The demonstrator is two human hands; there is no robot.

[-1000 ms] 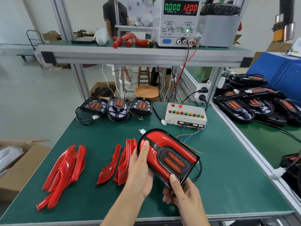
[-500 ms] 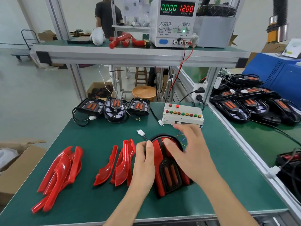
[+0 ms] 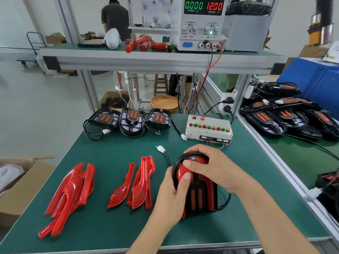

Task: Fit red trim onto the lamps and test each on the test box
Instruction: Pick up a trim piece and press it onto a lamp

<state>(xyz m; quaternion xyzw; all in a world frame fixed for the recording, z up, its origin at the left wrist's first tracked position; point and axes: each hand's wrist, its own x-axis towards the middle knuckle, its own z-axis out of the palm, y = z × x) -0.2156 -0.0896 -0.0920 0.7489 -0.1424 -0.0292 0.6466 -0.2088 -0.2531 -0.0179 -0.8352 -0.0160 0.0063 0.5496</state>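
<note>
Left hand (image 3: 171, 196): curled round the left flank of the glossy red-trimmed black plastic lamp (image 3: 197, 187), thumb lying on its red dome.
Right hand (image 3: 214, 168): arched over the lamp's rounded top, fingers curved and gripping the rim.
Lamp: flat on the green matte table (image 3: 102, 222), ribbed black grille with 2 orange bars showing.
Loose glossy red curved trim pieces (image 3: 69, 195): piled left.
White metal test box (image 3: 209, 130): behind, apart.

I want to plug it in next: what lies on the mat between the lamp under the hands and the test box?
In the head view, between the lamp and the test box lie only bare green mat and the box's thin coloured wires. The lamp's white plug lies to the left.
</note>
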